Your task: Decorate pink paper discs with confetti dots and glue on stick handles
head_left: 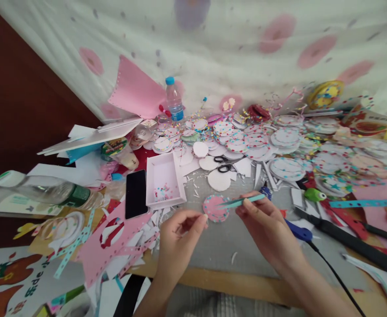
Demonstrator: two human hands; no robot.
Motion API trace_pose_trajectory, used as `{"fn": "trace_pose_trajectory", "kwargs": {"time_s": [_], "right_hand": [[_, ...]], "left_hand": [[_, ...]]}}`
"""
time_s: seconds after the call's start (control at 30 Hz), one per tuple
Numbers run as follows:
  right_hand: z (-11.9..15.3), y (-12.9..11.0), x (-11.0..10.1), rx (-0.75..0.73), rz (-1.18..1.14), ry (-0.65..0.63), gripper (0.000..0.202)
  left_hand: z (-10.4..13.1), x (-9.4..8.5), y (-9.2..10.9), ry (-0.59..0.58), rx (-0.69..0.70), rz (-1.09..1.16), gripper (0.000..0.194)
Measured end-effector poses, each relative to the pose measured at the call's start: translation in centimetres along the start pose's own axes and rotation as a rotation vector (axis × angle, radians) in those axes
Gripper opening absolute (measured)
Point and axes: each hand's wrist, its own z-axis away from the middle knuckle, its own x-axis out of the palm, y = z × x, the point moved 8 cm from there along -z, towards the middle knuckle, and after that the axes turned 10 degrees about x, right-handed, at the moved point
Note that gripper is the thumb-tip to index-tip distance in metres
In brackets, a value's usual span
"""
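My right hand (266,226) is closed around teal tweezers (246,201), which point left with their tips over a pink disc (216,206). Small coloured dots run around the disc's rim, and it lies on the grey mat (220,246). Close to the disc's lower left edge, my left hand (182,231) pinches something small and pale between thumb and fingertip; its kind is too small to make out. Behind the left hand stands an open white box (166,201) with small coloured dots inside.
Black-handled scissors (224,168) lie beyond the disc, before many dotted white discs (238,141). A phone (136,193) and plastic bottle (58,189) are at left, among paper scraps. At right lies a blue tool (299,231) with a black cord.
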Motion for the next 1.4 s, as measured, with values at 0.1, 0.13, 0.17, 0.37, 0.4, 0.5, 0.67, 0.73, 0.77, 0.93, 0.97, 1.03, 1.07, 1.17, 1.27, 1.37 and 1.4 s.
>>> {"fn": "trace_pose_trajectory", "kwargs": {"time_s": [0.1,0.13,0.17,0.37,0.4,0.5,0.67,0.73,0.77,0.93,0.97,1.03,1.07,1.17,1.27,1.37,1.4], "right_hand": [[1.5,-0.4,-2.2,-0.061,-0.105,0.077,0.012],[2.0,-0.4,-2.8,-0.078,-0.125,0.095,0.010],[2.5,-0.3,-3.2,-0.095,-0.133,0.108,0.009],[4.1,0.4,-3.6,-0.127,0.026,0.044,0.012],[4.1,0.4,-3.4,-0.136,0.062,0.016,0.013],[4.3,-0.1,-2.6,-0.183,0.171,-0.046,0.010],[4.9,-1.3,-0.7,-0.284,0.327,-0.160,0.009],[5.3,-1.8,0.0,-0.333,0.387,-0.191,0.007],[5.5,-1.9,0.4,-0.359,0.410,-0.202,0.006],[6.0,-2.2,1.8,-0.433,0.501,-0.272,0.008],[6.0,-2.2,2.0,-0.439,0.520,-0.283,0.010],[6.0,-2.1,2.1,-0.447,0.557,-0.299,0.013],[5.9,-2.0,2.1,-0.447,0.574,-0.308,0.014],[5.9,-2.0,2.1,-0.452,0.603,-0.336,0.018],[5.9,-1.9,2.0,-0.449,0.612,-0.350,0.021],[6.1,-1.9,2.0,-0.461,0.615,-0.358,0.023],[6.1,-2.0,2.1,-0.470,0.616,-0.365,0.024]], "left_hand": [[0.8,0.8,-1.3,0.020,-0.079,0.072,0.016],[1.0,1.0,-1.8,0.018,-0.109,0.099,0.016],[1.1,1.2,-2.2,0.011,-0.137,0.121,0.017],[1.2,2.3,-3.5,-0.106,-0.222,0.185,0.020],[1.2,2.4,-3.5,-0.116,-0.227,0.189,0.021],[1.1,2.3,-3.3,-0.122,-0.237,0.197,0.022],[1.2,2.0,-3.0,-0.123,-0.249,0.223,0.020],[1.3,1.9,-2.9,-0.128,-0.266,0.226,0.018],[1.4,1.8,-2.9,-0.138,-0.273,0.228,0.017],[1.3,2.0,-2.6,-0.203,-0.289,0.227,0.017],[1.2,2.1,-2.5,-0.212,-0.293,0.222,0.017],[1.1,2.2,-2.5,-0.235,-0.300,0.209,0.017],[1.1,2.3,-2.4,-0.250,-0.306,0.201,0.017],[1.0,2.5,-2.4,-0.285,-0.322,0.191,0.016],[1.0,2.6,-2.4,-0.303,-0.332,0.196,0.016],[1.1,2.7,-2.6,-0.313,-0.355,0.205,0.015],[1.1,2.7,-2.6,-0.315,-0.363,0.208,0.015]]}}
